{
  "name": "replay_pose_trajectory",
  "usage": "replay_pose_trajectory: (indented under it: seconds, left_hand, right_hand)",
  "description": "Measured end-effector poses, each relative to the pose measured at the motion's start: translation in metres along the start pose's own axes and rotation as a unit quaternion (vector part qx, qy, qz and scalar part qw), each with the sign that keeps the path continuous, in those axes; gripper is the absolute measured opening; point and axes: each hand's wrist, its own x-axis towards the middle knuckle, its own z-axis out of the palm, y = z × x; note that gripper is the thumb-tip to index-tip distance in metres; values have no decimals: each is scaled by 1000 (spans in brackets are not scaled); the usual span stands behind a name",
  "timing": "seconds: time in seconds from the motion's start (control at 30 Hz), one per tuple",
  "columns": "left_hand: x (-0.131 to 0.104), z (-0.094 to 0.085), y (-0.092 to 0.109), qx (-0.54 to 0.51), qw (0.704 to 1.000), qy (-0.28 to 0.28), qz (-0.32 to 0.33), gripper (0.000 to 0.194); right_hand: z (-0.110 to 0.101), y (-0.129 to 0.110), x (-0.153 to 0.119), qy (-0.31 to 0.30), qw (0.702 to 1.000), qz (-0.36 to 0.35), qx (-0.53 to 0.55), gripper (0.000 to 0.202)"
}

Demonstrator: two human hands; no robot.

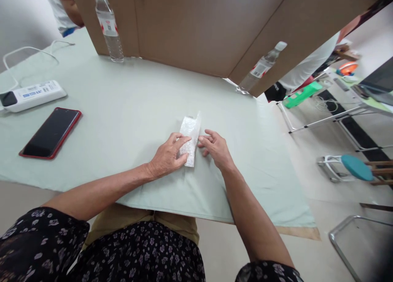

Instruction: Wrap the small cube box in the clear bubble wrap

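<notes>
Your left hand [167,156] lies flat, fingers spread over a small strip of bubble wrap [189,139], pinning it to the pale green cloth [123,110], seemingly to stop it sliding. Your right hand [215,149] curls loosely, fingertips touching its right edge. The strip's long axis runs away from you, far end lifted, mid-table.

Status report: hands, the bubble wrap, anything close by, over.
Left hand flat on the bubble wrap, pressing it to the table. Right hand fingertips at its right edge. Nothing near; phone far left.
</notes>
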Motion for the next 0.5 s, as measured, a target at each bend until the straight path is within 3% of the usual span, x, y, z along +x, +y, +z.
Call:
replay_pose_trajectory:
  seconds: [0.13,0.33,0.5]
  left_hand:
    - [0,-2,1,52,998,-3,41,45]
    - [4,-2,-3,85,988,-10,127,34]
    - [6,-3,-5,43,995,-39,84,32]
  right_hand:
    - [12,-12,22,-41,999,16,-4,76]
    - [29,-6,41,-65,997,-29,14,39]
    - [30,-2,36,-69,995,-49,55,35]
